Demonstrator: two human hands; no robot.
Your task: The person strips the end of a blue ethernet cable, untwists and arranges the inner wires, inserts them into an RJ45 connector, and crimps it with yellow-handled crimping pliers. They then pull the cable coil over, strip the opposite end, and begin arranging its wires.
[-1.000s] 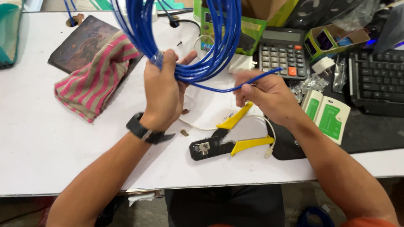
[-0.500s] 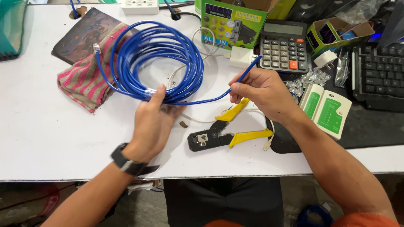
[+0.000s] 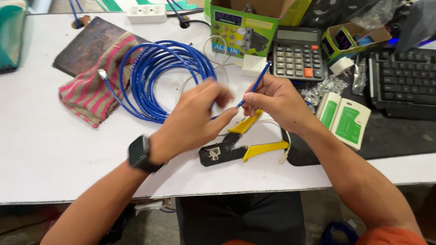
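Now right hand (image 3: 277, 100) pinching blue cable end (image 3: 256, 84), pointing up-right, left hand (image 3: 195, 119) half-curled, fingertips at it.

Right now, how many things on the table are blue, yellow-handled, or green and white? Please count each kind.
Blue cable coil, its end held in the right hand, the left hand beside it: 1
Yellow-handled crimping tool: 1
Green and white tester units: 2
Total: 4
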